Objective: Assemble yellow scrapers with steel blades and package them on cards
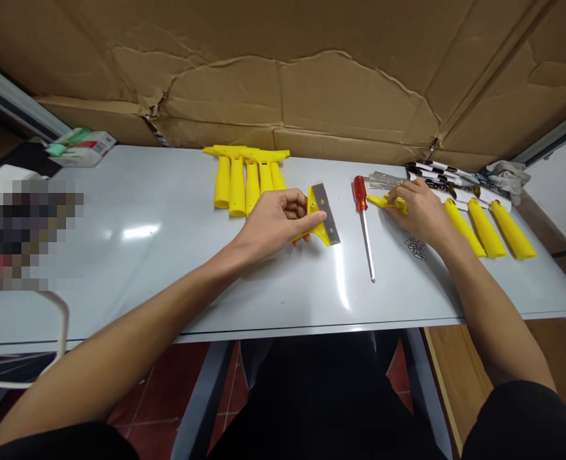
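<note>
Left hand (279, 220) grasps a yellow scraper (329, 223); right hand (421, 207) touches a yellow part (381, 202), grip unclear.

Creased brown cardboard (345, 105) walls the back of the glossy white worktop (163, 185); light glares off it above red floor tiles (161, 399).
</note>
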A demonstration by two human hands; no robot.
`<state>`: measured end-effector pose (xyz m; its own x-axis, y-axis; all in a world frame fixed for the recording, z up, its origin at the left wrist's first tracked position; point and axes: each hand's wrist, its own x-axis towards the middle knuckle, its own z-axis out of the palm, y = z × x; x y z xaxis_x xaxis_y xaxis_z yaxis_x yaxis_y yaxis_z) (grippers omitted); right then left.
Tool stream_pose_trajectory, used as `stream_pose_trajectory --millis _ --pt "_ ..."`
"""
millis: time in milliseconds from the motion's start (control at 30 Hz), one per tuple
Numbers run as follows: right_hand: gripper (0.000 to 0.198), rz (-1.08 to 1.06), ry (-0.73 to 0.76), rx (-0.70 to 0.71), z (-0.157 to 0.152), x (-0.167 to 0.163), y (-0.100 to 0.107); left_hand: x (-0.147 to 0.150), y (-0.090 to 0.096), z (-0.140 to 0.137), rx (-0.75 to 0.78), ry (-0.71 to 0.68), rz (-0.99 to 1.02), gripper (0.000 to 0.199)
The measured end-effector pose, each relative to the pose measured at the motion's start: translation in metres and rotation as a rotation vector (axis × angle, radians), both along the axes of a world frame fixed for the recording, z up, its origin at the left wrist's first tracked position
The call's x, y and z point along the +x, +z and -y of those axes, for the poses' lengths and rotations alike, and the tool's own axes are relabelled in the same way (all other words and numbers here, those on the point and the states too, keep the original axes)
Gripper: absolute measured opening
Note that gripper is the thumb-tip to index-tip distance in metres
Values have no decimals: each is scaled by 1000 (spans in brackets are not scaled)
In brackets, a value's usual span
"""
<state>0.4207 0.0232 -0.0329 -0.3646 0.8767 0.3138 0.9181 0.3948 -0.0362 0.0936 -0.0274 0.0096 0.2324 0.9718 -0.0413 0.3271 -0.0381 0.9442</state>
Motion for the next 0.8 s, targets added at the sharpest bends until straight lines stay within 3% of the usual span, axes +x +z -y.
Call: stream_pose_trajectory --millis 100,200,267,333,500,667,800 --pt "17 -129 23 21 4 1 7 -1 -3 -2 3 -20 12 30" --pt "26 -524 -3 57 17 -12 19 -2 -6 -3 3 -56 11 33" --pt "34 -850 55 -29 27 -26 26 -2 -8 -3 8 -86 -1 34" --pt "39 -1034 135 -181 36 -39 32 -2 -10 -3 13 -119 -22 31" --pt "58 -1211 190 -458 49 -60 30 0 -12 -1 -2 -166 -62 23" --pt "38 -1324 259 -712 57 -80 10 4 -14 1 -3 -197 -67 20" --pt "49 -1296 266 -743 62 -96 4 6 -16 3 83 -189 -114 19"
